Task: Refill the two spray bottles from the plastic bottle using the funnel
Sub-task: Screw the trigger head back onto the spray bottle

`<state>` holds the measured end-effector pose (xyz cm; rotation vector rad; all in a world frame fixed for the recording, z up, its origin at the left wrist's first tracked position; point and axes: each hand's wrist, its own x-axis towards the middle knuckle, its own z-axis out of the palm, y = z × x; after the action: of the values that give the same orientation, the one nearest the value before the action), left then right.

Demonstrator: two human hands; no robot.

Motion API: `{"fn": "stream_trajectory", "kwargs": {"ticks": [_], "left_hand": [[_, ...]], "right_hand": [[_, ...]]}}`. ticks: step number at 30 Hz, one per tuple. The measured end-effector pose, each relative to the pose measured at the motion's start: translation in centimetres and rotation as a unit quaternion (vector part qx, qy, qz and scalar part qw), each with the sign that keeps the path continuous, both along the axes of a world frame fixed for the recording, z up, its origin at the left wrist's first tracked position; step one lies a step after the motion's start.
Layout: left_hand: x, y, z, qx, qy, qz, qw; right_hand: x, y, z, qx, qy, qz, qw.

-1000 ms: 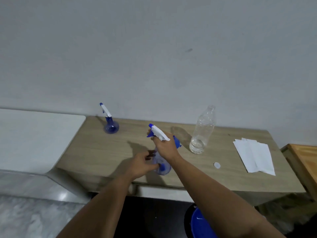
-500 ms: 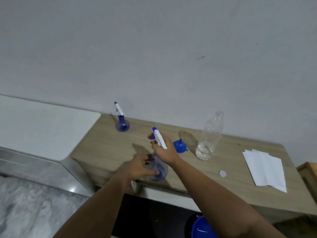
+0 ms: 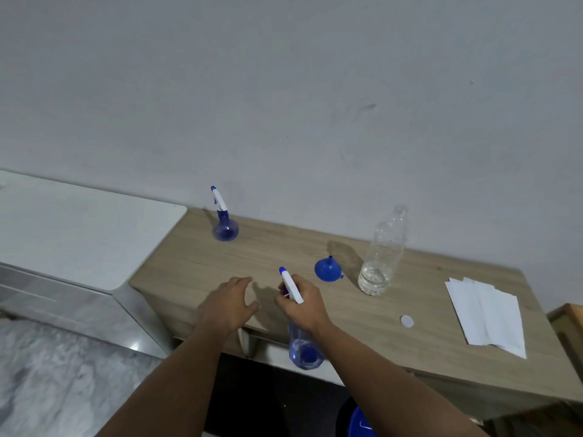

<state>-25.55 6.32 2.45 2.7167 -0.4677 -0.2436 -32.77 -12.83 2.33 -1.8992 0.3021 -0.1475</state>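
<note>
My right hand (image 3: 304,302) grips the white and blue trigger head of a blue spray bottle (image 3: 304,350), holding it lifted above the table's front edge. My left hand (image 3: 230,302) hovers just to its left with fingers relaxed and nothing in it. A second blue spray bottle (image 3: 224,225) stands at the back left of the wooden table (image 3: 195,266). A blue funnel (image 3: 328,269) lies mouth-down near the middle. Beside it stands a clear plastic bottle (image 3: 383,253), uncapped, with a little water at the bottom.
A small white cap (image 3: 407,321) lies on the table right of my right arm. White folded paper sheets (image 3: 485,313) lie at the right end. A white-topped metal counter (image 3: 79,228) adjoins the table on the left. A blue bucket (image 3: 362,424) sits below.
My left hand has let go of the spray bottle's body and moved left, open. My right hand has lifted the bottle by its head toward me. The funnel is now uncovered.
</note>
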Motion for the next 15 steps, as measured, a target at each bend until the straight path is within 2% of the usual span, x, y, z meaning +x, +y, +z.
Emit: {"fn": "stream_trajectory", "kwargs": {"ticks": [4, 10, 15], "left_hand": [[0.3, 0.2, 0.4, 0.007, -0.023, 0.016, 1.000], [0.9, 0.4, 1.0, 0.009, -0.033, 0.029, 0.999], [1.4, 0.9, 1.4, 0.010, -0.034, 0.035, 0.999]], "right_hand": [[0.2, 0.8, -0.8, 0.013, 0.057, 0.013, 0.998], [0.9, 1.6, -0.7, -0.040, 0.135, 0.006, 0.990], [1.6, 2.1, -0.5, -0.038, 0.162, -0.001, 0.986]]}}
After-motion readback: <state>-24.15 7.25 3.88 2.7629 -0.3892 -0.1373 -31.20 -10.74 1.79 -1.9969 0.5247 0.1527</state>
